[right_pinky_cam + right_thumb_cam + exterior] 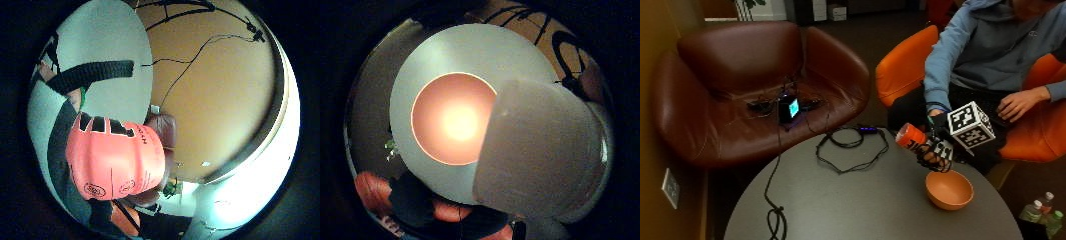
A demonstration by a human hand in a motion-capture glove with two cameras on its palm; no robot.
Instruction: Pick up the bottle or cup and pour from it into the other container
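A brown armchair [753, 85] stands past the table's far left edge, with a small lit device [788, 107] and cables on its seat. A black cable [852, 150] runs from it onto the round grey table [840, 205] and loops near the far edge.

The orange can [911, 136] is off the table surface, held in the air above the right part of the table, tilted steeply toward its side with its top end pointing left and away from the person. The right hand [937, 145] has its gloved fingers curled round the can's body; the grip is closed on it. The little-finger palm view shows the can [116, 160] close against the palm, a black strap beside it.

The orange bowl [949, 190] sits upright on the table near the right edge, below and just right of the hand, apart from the can. The thumb-side palm view looks down into the bowl [452, 119]; whether it holds anything cannot be told.
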